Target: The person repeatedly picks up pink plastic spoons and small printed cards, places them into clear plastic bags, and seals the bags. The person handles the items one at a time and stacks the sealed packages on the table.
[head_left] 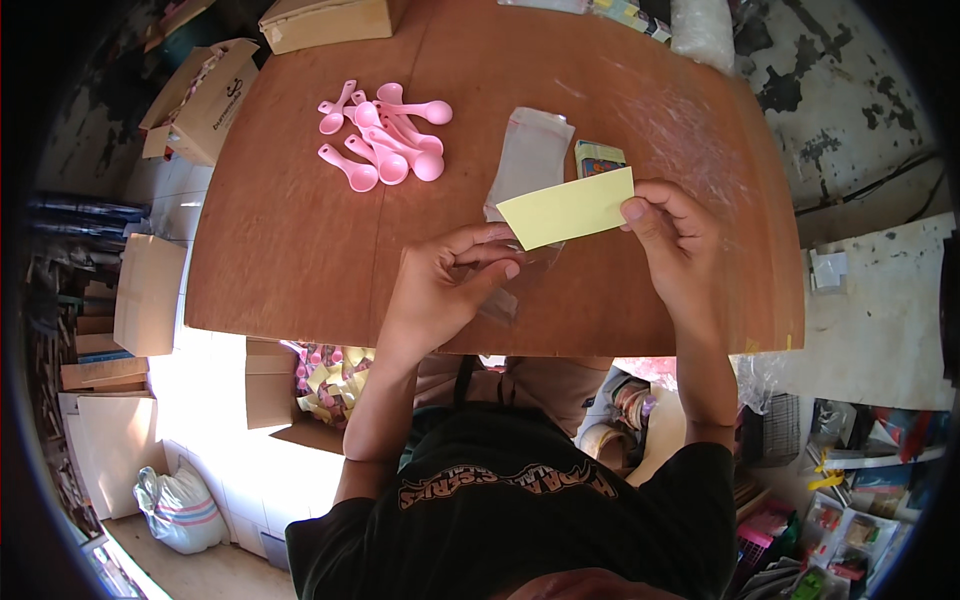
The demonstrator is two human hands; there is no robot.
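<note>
While both hands work over the table, I see the yellow card [567, 207] held up between them, just above the tabletop, slightly tilted w/ its right end higher. My right hand [672, 240] has it pinched at the right edge: thumb on the near face, fingers curled in behind, so closed on the card, not a loose grip. My left hand [450, 280] is half curled, fingers bent inward; thumb and forefinger nip a clear plastic sleeve [512, 285] at the card's lower left corner. The sleeve hangs down toward the table edge and is hard to read, being see-through; can't tell if the card's corner is inside it or only against it.

Just behind the card lies a stack of clear bags [533, 155], flat on the wood, and right beside that, to its right, a small green and yellow packet [598, 155], partly hidden by the card. Further left, well apart from the hands, a heap of pink spoons [385, 135] lies piled, bowls mostly toward me.

All of it sits on a round brown table [300, 250]. At the far edge rests a cardboard box [325, 22]; another open carton [205, 100] sits off the left rim, lower down. Under the near edge, by my knees, a box of pink and yellow stuff [330, 380] shows; contents too small to tell. A striped sack [182, 508] lies on the floor, lower left.
</note>
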